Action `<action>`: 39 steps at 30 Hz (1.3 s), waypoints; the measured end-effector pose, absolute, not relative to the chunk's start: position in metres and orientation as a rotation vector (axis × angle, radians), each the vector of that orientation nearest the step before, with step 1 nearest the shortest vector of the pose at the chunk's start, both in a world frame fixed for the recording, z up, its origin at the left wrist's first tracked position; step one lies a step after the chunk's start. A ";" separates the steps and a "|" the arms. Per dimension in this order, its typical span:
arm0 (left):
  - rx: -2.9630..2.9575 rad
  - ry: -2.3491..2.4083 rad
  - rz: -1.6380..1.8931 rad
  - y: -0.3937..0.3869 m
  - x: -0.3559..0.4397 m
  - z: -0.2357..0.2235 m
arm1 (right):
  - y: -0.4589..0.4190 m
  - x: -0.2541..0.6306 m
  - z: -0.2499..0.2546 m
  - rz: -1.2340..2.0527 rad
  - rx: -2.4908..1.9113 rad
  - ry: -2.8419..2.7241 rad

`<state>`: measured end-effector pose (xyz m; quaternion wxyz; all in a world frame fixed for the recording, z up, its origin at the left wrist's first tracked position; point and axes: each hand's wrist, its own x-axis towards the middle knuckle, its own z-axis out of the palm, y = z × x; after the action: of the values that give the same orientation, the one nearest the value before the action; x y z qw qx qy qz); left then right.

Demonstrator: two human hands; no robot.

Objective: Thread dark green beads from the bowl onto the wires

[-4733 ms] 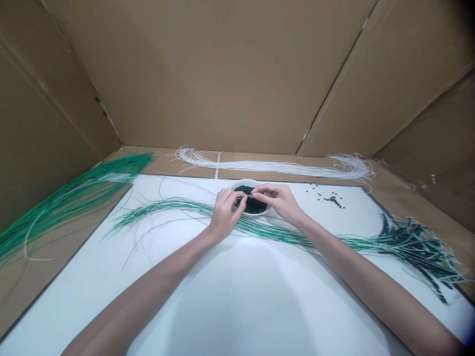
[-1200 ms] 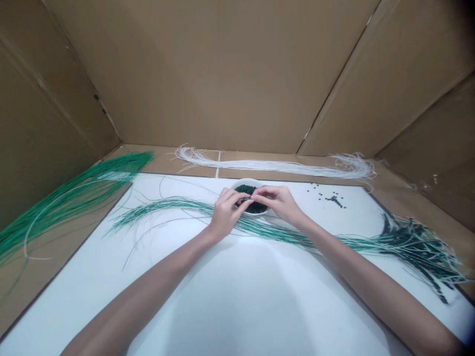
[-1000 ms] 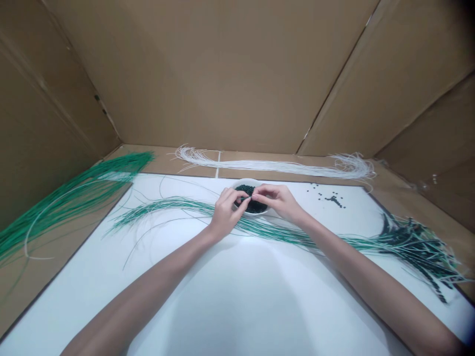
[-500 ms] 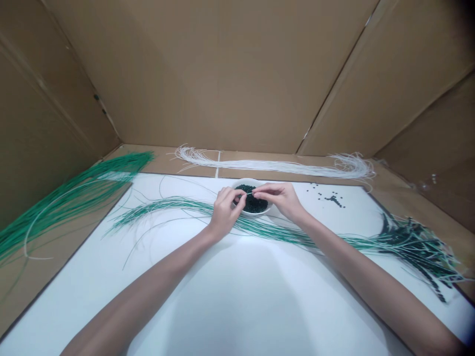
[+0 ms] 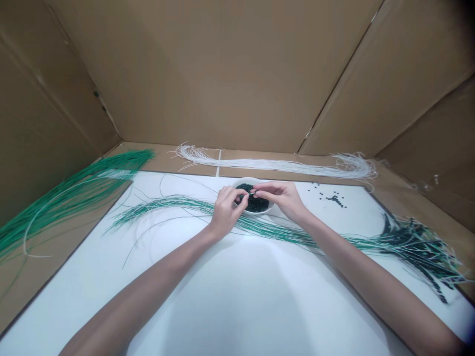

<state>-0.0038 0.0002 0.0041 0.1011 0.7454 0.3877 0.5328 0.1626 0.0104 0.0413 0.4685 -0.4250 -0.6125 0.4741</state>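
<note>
Left hand (image 5: 224, 209): thumb and forefinger pinched on a thin, pale strand (image 5: 251, 193) above a bowl (image 5: 249, 180). Right hand (image 5: 286, 200): fingertips nearly meeting at strand's end; whether they grip it, cannot tell. Bowl: round, white, filled with dark granular beads (image 5: 256, 204), partly hand-covered. Nearer than bowl: wiry green bundle (image 5: 274, 233). Left of bowl: green strands (image 5: 67, 202), cut off by frame.

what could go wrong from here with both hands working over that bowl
The thin strand between the fingertips of the left hand and right hand is fine, so it might slip. A knock to the white bowl beneath them could spill its small dark pieces; loose pieces already lie on the white surface. The right forearm crosses the green strands in view, so a sweep might tangle them.
</note>
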 end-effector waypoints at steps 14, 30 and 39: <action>2.211 1.135 1.579 -0.001 -0.004 0.005 | 0.011 0.164 0.041 1.131 -1.021 -1.538; 2.230 1.133 1.564 -0.001 -0.004 0.005 | 0.010 0.164 0.043 1.167 -0.991 -1.554; 2.233 1.143 1.561 0.000 -0.004 0.004 | 0.010 0.164 0.040 1.139 -0.993 -1.572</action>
<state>-0.0040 0.0003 0.0037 0.0934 0.7524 0.3853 0.5260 0.1638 0.0104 0.0405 0.4624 -0.4038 -0.6392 0.4631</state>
